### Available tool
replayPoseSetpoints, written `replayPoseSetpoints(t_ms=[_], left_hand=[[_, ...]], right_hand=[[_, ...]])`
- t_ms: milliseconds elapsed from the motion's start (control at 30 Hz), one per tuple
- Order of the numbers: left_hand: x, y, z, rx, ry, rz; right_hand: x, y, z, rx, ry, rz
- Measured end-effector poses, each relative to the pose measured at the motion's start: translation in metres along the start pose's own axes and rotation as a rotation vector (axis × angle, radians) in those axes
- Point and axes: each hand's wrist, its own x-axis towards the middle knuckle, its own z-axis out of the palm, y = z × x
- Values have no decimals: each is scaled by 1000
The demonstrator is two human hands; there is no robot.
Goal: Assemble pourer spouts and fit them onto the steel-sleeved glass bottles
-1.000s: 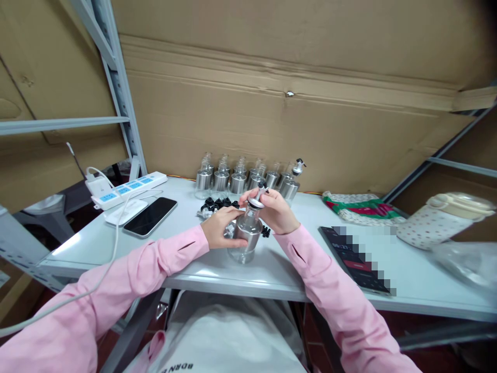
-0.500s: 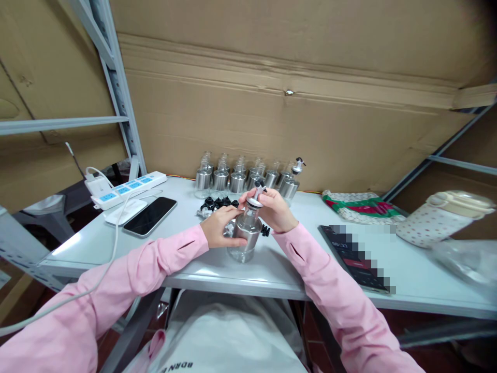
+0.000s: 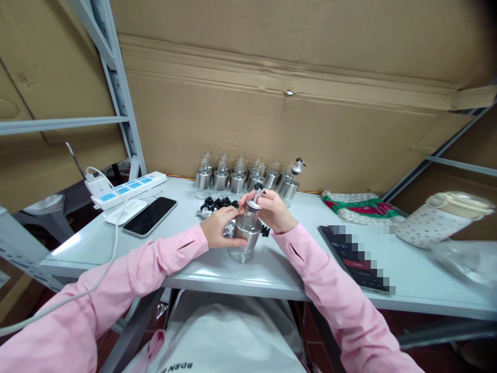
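Note:
A glass bottle with a steel sleeve (image 3: 248, 233) stands upright near the front edge of the table. My left hand (image 3: 221, 228) is wrapped round its left side, thumb across the front of the sleeve. On the bottle's neck sits a silver pourer cap with a black spout (image 3: 257, 198). My right hand (image 3: 276, 210) grips that cap between thumb and fingers. Just behind my left hand lie several black caps (image 3: 219, 202) and some clear and silver parts (image 3: 205, 213). Small black pieces (image 3: 265, 231) lie beside the bottle, beneath my right wrist.
Several like bottles (image 3: 221, 180) stand in rows at the back; one at the right carries a pourer cap (image 3: 298, 166). On the left are a phone (image 3: 150, 216) and power strip (image 3: 130, 189). A second phone (image 3: 351, 256), patterned cloth (image 3: 361, 207) and dotted container (image 3: 435, 220) lie right.
The pourer cap has turned a little on the bottle's neck under my right hand and looks more upright and seated lower. My left hand stays on the bottle.

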Motion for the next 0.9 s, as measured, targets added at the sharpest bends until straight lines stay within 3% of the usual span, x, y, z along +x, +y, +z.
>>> replayPoseSetpoints(t_ms=[500, 900], left_hand=[[0, -1, 0, -2, -28, -22], [-1, -2, 0, -23, -16, 2]], right_hand=[[-2, -1, 3, -13, 23, 17], [-5, -3, 0, -63, -33, 13]])
